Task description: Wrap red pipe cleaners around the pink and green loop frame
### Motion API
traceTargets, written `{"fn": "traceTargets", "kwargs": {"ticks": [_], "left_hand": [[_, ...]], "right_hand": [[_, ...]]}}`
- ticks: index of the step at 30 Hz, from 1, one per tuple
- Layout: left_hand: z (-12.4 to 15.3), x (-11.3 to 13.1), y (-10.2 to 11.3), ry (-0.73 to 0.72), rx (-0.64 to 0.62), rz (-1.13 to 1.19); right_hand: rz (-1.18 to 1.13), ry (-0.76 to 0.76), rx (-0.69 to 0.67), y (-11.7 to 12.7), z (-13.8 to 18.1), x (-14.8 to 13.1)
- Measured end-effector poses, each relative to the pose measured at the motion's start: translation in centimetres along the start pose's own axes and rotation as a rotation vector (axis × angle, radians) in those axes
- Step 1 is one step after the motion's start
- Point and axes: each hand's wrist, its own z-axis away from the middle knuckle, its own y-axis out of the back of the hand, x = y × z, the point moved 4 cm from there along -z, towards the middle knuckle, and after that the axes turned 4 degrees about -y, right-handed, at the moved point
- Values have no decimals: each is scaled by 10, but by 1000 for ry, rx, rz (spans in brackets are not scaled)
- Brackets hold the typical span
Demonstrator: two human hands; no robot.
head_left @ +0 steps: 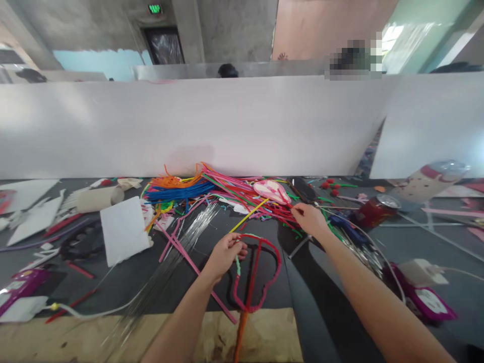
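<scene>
My left hand [228,254] is closed in a pinch on a pipe-cleaner loop, near its pale green part. The pipe-cleaner loop [279,262] is mostly pinkish red, with an uneven rounded outline, and hangs over the dark table. A straight red-orange pipe cleaner [252,280] runs down across it toward the table's front edge. Further right, my right hand [309,219] reaches to the pile, fingertips pinched on a red pipe cleaner [284,195] beside a pink-and-white heart-shaped piece [270,190]. A yellow pipe cleaner [247,217] slants between the hands.
Bundles of blue pipe cleaners [179,192] and orange ones lie at the back, before a white partition [189,126]. At left are a white card [124,231] and a cardboard tube [99,199]. A red can [378,210], a bottle [431,184] and a white charger [421,272] stand right.
</scene>
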Motion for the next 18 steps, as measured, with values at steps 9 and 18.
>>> {"fn": "traceTargets", "kwargs": {"ticks": [9, 18], "left_hand": [[17, 36, 4, -591, 259, -472], [81, 44, -86, -714, -674, -824]], "right_hand": [[-974, 25, 133, 27, -3, -35], [-1089, 141, -65, 26, -6, -106]]}}
